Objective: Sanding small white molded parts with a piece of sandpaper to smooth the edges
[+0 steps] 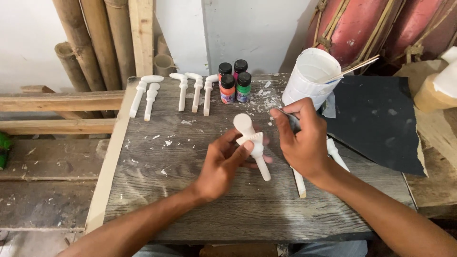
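My left hand (223,163) holds a white-painted spoon-shaped wooden piece (251,143) by its middle, above a grey wooden board (190,200). Its round head points up and away from me. Just to the right, my right hand (303,140) pinches a thin dark brush (291,120), its tip near the piece. Two more white pieces (300,183) lie on the board under my right hand, partly hidden by it.
Several white spoon-shaped pieces (183,90) lie in a row at the board's far edge, beside small paint bottles (235,81) with black caps. A white paint container (309,76) holds sticks. A dark sheet (376,119) lies at right. Bamboo poles (90,43) lean at back left.
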